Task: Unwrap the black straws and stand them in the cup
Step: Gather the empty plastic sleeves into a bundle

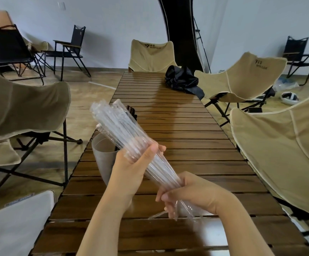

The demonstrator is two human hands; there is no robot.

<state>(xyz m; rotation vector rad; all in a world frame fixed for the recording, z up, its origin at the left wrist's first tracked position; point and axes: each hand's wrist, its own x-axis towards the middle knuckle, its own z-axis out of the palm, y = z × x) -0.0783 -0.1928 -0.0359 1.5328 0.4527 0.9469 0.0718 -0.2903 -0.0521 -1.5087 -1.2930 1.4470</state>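
Observation:
A bundle of clear plastic straw wrappers (118,124) slants from upper left to lower right above the table. My left hand (131,169) grips the bundle around its middle. My right hand (192,193) is closed on its lower end, where loose wrapper tails stick out below the fingers. I see nothing black inside the wrappers. A pale cup (103,154) stands on the table's left edge, partly hidden by the bundle and my left hand. Dark tips of the black straws (132,112) show just past the bundle, above the cup.
The wooden slat table (186,137) runs away from me. A black bag (182,80) lies at its far end. Beige camping chairs (288,150) stand close on both sides and at the far end. A white surface (18,224) sits at the lower left.

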